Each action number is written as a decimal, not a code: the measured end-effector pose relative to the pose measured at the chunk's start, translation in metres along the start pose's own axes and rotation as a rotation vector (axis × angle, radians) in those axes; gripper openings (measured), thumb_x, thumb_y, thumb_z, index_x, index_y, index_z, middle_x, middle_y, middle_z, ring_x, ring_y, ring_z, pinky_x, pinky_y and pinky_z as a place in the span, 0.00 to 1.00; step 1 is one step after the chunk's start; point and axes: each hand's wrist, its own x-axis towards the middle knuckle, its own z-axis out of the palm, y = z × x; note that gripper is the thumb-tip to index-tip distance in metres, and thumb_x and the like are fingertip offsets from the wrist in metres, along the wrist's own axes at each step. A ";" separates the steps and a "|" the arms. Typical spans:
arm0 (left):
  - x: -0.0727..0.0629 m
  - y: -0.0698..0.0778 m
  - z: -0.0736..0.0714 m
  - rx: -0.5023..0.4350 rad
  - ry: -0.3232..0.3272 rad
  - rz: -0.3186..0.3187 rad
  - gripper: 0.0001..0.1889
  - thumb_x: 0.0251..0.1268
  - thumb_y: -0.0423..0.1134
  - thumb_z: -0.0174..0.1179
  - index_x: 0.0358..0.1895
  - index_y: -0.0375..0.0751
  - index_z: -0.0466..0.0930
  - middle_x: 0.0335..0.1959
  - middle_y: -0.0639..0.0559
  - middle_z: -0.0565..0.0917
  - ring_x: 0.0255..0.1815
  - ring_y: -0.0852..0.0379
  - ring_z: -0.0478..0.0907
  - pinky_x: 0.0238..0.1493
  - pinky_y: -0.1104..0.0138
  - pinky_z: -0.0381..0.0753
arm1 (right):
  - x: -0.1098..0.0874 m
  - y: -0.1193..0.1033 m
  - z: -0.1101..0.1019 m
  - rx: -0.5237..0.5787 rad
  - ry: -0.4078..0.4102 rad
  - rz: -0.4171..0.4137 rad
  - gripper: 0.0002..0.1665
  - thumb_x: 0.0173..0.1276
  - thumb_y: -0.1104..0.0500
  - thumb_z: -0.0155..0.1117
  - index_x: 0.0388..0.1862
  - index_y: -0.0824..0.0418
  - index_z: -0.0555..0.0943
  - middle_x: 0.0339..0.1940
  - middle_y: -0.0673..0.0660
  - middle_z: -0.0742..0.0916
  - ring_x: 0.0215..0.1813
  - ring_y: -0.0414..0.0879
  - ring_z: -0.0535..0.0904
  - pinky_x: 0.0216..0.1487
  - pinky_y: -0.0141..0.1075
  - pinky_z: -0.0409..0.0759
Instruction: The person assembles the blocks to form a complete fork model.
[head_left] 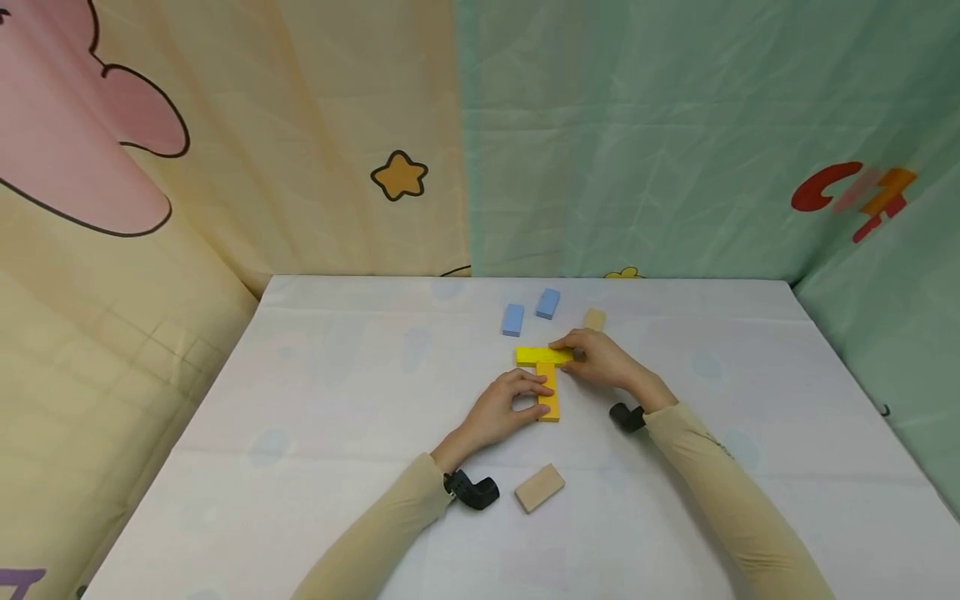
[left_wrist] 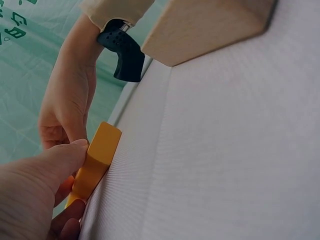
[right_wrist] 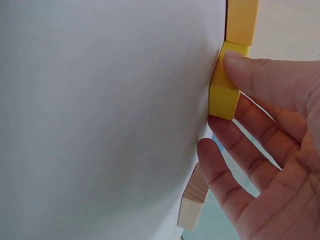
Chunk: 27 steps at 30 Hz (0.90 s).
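Observation:
A bright yellow block (head_left: 531, 356) lies crosswise on the table, and an orange block (head_left: 548, 379) runs from its near side toward the person, so the two form a T. My left hand (head_left: 504, 408) pinches the orange block, thumb near its closer end and fingers farther along. In the left wrist view the thumb presses one edge of that orange block (left_wrist: 98, 159). At the yellow block's right end, my right hand (head_left: 600, 360) holds it between thumb and fingers. The right wrist view has the thumb on the yellow block (right_wrist: 224, 100), its index finger stretched apart.
Two light-blue blocks (head_left: 513, 320) lie beyond the T. A pale wooden block (head_left: 595, 319) sits just past the right hand. Closer to the person, another wooden block (head_left: 539, 488) rests between the forearms. A white cloth covers the table (head_left: 337, 375), with curtains (head_left: 600, 150) behind.

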 end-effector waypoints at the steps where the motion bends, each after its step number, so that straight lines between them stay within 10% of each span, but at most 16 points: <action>1: 0.000 0.000 0.000 0.000 0.000 0.002 0.13 0.63 0.43 0.64 0.49 0.46 0.83 0.55 0.55 0.77 0.59 0.59 0.70 0.61 0.65 0.66 | 0.000 0.001 0.000 0.003 0.002 -0.001 0.21 0.61 0.66 0.68 0.54 0.68 0.80 0.47 0.60 0.83 0.49 0.54 0.77 0.51 0.47 0.75; 27: 0.001 -0.001 0.002 0.025 0.002 0.004 0.13 0.63 0.43 0.64 0.49 0.46 0.84 0.56 0.55 0.77 0.59 0.58 0.70 0.61 0.65 0.66 | -0.004 -0.003 0.000 0.002 -0.011 0.008 0.23 0.63 0.68 0.65 0.57 0.69 0.77 0.52 0.63 0.81 0.54 0.57 0.75 0.56 0.51 0.72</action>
